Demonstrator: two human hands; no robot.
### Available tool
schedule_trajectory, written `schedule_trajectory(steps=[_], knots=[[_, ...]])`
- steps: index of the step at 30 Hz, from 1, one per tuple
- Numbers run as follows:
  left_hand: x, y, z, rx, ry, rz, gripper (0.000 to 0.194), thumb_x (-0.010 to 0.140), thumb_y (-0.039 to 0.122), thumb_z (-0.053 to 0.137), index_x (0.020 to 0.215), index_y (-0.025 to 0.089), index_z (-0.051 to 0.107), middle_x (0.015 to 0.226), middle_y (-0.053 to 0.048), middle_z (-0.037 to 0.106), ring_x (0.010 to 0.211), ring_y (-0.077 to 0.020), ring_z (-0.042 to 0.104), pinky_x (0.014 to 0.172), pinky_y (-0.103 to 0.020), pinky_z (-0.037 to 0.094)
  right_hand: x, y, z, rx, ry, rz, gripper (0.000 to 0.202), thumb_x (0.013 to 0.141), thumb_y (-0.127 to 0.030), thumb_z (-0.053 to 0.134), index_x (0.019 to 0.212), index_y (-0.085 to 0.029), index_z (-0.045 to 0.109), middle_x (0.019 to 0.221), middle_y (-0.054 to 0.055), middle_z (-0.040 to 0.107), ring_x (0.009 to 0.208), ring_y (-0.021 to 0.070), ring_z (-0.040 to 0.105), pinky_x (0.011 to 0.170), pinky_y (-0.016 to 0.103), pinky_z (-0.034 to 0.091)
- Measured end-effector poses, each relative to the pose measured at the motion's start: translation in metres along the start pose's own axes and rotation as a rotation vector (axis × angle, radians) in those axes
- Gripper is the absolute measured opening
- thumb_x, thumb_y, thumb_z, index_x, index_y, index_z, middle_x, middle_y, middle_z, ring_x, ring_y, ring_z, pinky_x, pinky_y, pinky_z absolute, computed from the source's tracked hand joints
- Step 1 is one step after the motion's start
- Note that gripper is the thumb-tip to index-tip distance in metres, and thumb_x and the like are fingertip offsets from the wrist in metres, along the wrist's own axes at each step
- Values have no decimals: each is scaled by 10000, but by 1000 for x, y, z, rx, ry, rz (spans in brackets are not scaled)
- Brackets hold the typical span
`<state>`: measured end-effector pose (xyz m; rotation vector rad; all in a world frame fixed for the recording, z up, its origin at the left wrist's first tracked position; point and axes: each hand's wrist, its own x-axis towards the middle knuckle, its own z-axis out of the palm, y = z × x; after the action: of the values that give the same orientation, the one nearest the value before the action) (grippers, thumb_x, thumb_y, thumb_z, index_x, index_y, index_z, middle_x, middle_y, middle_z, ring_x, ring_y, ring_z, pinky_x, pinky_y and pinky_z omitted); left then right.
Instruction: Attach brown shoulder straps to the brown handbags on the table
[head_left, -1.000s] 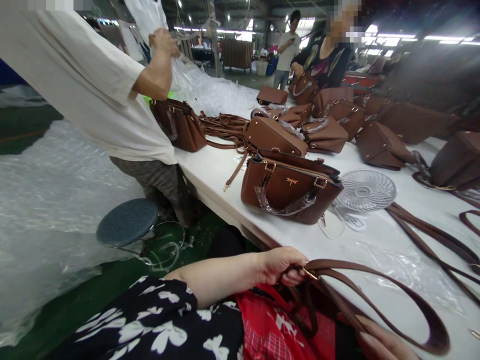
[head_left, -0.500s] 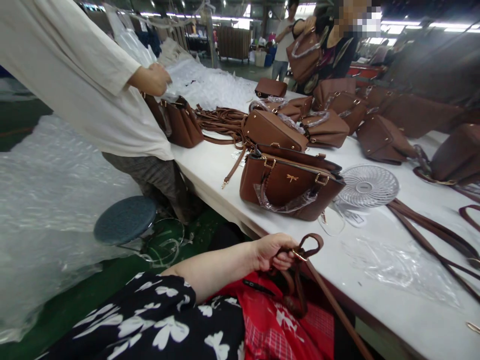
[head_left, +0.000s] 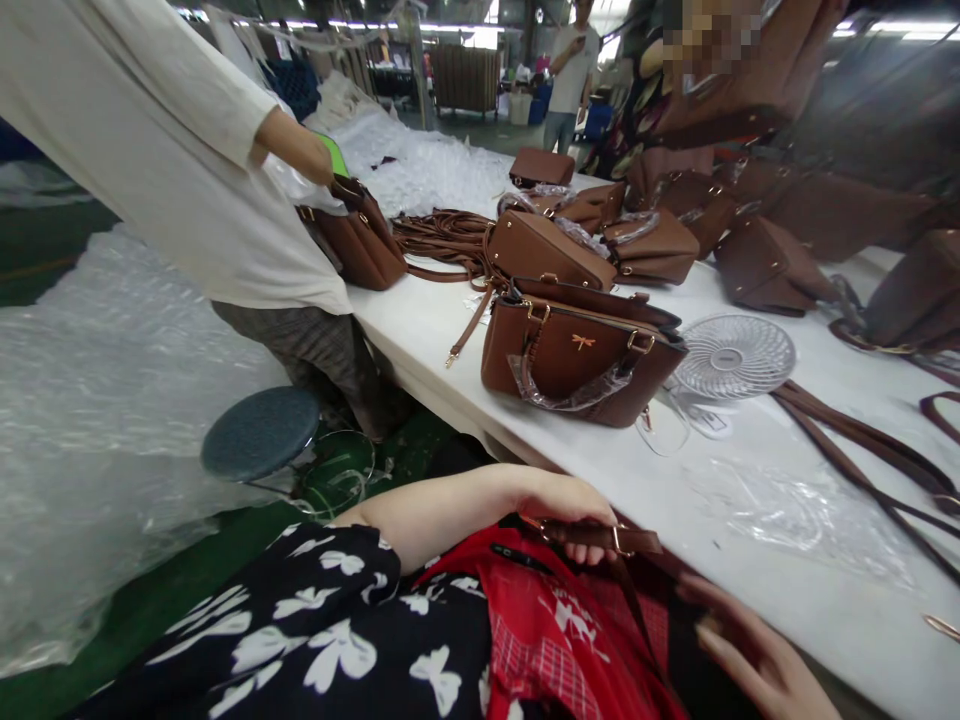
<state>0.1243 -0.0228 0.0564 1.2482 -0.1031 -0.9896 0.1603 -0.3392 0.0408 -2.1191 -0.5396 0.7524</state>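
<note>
1. The left hand is closed, its fingers curled around a brown strap with a gold buckle. The strap is at the near side of the tabletop, above a red cloth on the person's lap.
2. The right hand, near right, is partly open, thumb apart from the fingers; whether it touches the strap's hanging length cannot be told.
3. The upright handbag bears a gold dragonfly emblem. White print on the red cloth is too blurred to read, as is the mark on the hub of the fan.
4. Counted left to right: one co-worker in a white shirt, beside one handbag; one round stool; one bundle of brown straps, strands uncountable; one dragonfly handbag; one fan, just right of it. Farther handbags overlap too much for an exact count.
5. Two more people stand on the far side, one holding up a bag at right.
</note>
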Motion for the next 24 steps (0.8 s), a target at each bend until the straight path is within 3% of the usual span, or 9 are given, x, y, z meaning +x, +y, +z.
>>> schedule_trajectory(steps=[2,5,8,11,13,15,17,19,24], knots=[[16,-7,5,4,-78,-40,244,775,162,421,751,140,663,653,-62,667,585,-184,642,553,-297,526,19,-36,12,-45,14,-151,602,786,-474,675,1343,-272,568,1308,86,653,1125,279,653,929,365,559],[20,-10,9,-69,-172,-34,241,768,206,460,752,130,688,650,-60,643,622,-206,647,569,-317,528,37,-73,30,-138,0,-255,392,842,-475,619,1164,-258,669,1151,81,714,1044,261,663,925,360,534],[-5,-2,7,-228,-200,134,292,818,278,513,968,126,712,760,-44,655,778,-199,665,685,-306,528,47,-80,35,-106,176,-135,374,845,-560,574,954,-234,720,881,62,738,809,233,675,738,321,552],[-34,7,6,-339,-120,342,420,759,243,666,1165,137,654,988,-47,674,968,-174,647,873,-294,485,55,-72,32,170,393,92,454,767,-615,648,956,-205,692,675,20,675,583,191,617,515,278,510],[-40,8,7,-373,-33,404,560,649,137,767,1194,151,636,1055,-49,668,983,-166,641,921,-306,460,60,-68,30,412,429,196,475,724,-608,702,968,-204,652,618,-4,647,516,182,590,455,279,494],[-36,4,8,-394,126,441,580,609,121,824,1160,156,647,996,-40,678,889,-143,644,872,-300,467,62,-66,31,550,419,234,456,702,-591,735,930,-211,626,585,-20,628,488,175,573,434,280,487],[-25,-1,8,-391,301,471,481,637,225,854,1076,137,677,887,-30,684,777,-107,618,785,-263,462,62,-64,33,574,402,224,423,715,-578,736,893,-213,620,565,-34,602,467,154,539,416,262,458],[-14,-6,9,-360,392,461,468,626,325,871,1009,123,694,826,-20,679,731,-92,596,727,-237,444,60,-63,35,578,395,213,410,726,-574,733,886,-213,622,551,-50,571,450,130,497,404,244,419],[0,-11,16,-206,407,319,552,565,376,892,1023,136,697,845,-8,686,725,-101,591,694,-226,437,56,-68,40,630,361,247,426,690,-582,761,860,-218,620,521,-66,531,418,118,452,390,240,365]])
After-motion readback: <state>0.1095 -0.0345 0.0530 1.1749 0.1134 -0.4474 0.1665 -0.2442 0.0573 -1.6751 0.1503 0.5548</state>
